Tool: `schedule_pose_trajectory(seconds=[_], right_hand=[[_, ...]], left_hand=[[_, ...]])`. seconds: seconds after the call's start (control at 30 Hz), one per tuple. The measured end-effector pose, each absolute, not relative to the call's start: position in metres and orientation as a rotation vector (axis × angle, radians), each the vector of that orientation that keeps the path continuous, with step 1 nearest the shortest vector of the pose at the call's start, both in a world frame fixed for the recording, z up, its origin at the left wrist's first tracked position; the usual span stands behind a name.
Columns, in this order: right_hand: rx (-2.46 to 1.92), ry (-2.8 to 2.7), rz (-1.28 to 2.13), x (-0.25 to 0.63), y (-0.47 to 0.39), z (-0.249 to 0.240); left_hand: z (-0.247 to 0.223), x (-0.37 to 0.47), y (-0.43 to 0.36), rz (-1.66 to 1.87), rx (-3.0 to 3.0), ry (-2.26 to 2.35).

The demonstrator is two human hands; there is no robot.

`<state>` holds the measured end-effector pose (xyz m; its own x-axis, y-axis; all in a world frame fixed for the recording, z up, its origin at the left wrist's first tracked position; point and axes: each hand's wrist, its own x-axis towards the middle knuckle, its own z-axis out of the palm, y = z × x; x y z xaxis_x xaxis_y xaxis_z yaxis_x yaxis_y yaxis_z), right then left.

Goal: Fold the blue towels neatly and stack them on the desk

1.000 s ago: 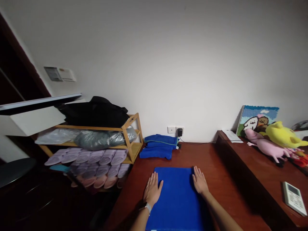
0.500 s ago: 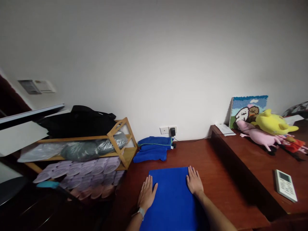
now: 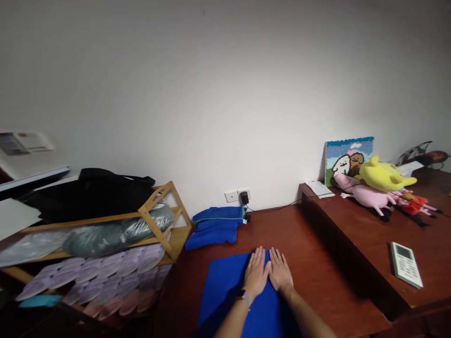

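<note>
A flat blue cloth [image 3: 221, 281] lies on the reddish-brown table [image 3: 317, 286], its near end cut off by the frame. My left hand [image 3: 256, 276] rests palm down on the cloth, right of its middle, fingers stretched out. Beside it my right hand [image 3: 281, 271] lies flat over the cloth's right edge, also with fingers extended. The thumbs are close together. Neither hand holds anything. Behind the cloth, near the wall, sits a folded blue cloth bundle [image 3: 214, 227] with a green edge.
Left of the table stands a wooden rack [image 3: 181, 234] with a black bag [image 3: 95, 195] and rows of slippers [image 3: 120, 272]. A charger [image 3: 244, 197] is plugged into the wall. On the raised right surface are plush toys [image 3: 384, 176], a picture [image 3: 347, 157] and a remote [image 3: 406, 264].
My left hand has moved right across the cloth from its left edge to beside my right hand. My right hand has barely shifted. The camera view has turned slightly.
</note>
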<state>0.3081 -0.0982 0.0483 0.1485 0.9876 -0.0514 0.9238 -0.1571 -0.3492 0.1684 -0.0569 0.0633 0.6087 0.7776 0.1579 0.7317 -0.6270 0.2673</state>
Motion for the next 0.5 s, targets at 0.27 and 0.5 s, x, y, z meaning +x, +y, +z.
schedule_pose_trajectory(seconds=[0.27, 0.5], right_hand=[[-2.22, -1.934, 0.342, 0.309, -0.096, 0.036], [-2.245, -1.861, 0.341, 0.307, -0.098, 0.038]], left_hand=[[0.041, 0.192, -0.06, 0.283, 2.541, 1.206], [0.034, 0.124, -0.051, 0.249, 2.662, 1.29]])
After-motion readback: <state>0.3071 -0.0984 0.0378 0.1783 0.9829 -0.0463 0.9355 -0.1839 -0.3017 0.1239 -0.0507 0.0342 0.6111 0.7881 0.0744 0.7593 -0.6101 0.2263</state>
